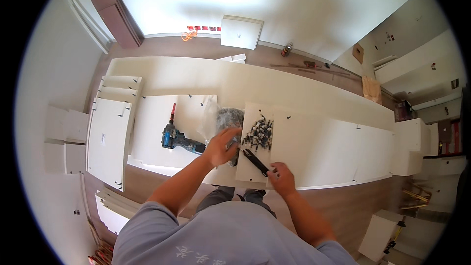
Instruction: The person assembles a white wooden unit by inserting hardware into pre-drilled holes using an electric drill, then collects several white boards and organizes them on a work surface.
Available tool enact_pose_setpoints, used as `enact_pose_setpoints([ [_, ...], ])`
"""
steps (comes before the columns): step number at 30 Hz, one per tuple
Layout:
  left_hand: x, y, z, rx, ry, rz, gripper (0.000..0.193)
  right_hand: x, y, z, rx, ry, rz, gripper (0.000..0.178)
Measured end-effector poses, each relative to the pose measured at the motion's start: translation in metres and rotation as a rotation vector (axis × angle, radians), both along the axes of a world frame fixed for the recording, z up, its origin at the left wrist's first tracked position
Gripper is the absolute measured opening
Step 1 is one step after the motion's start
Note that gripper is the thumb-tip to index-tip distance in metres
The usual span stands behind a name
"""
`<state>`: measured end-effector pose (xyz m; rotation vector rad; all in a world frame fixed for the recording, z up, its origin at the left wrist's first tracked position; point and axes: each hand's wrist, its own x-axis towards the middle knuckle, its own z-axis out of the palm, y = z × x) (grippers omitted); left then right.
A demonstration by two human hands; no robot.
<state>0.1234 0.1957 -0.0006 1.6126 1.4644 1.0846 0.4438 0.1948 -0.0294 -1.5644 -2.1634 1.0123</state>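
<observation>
On a narrow white board [252, 181] before me lies a heap of small dark-and-white metal connector fittings [259, 133]. Beside it a slim black utility knife [256, 162] slants toward me, and the fingers of my right hand [281, 177] close at its near end. My left hand [222, 147] has its fingers apart at the edge of a clear plastic bag [229, 119] with dark contents. What its fingertips touch is partly hidden. Left of that hand, a blue-and-black cordless driver [179, 139] lies on its side with a red-tipped bit.
White panels [314, 142] with dark pins cover the work surface, and more are stacked at the left [109, 142]. Against the far wall stand brown boards [114, 12] and a white panel [240, 32]. A bottle [287, 49] stands on the floor; a white cabinet [408, 140] is at right.
</observation>
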Motion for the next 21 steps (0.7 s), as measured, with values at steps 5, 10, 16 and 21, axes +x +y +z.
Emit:
enact_pose_setpoints([
  [5, -0.021, -0.102, -0.006, -0.076, 0.015, 0.042, 0.036, -0.049, -0.016, -0.001, 0.116, -0.402, 0.274, 0.047],
  [10, -0.027, -0.185, -0.024, -0.306, 0.156, -0.092, 0.027, -0.057, -0.008, 0.002, -0.177, -0.351, 0.184, 0.051],
  [16, -0.027, -0.234, -0.029, -0.419, 0.241, 0.031, 0.025, -0.042, -0.011, -0.005, -0.126, -0.248, 0.157, 0.051],
  [21, -0.030, -0.275, -0.046, -0.556, 0.230, 0.209, 0.028, -0.071, -0.007, 0.000, -0.166, 0.008, 0.154, 0.046],
])
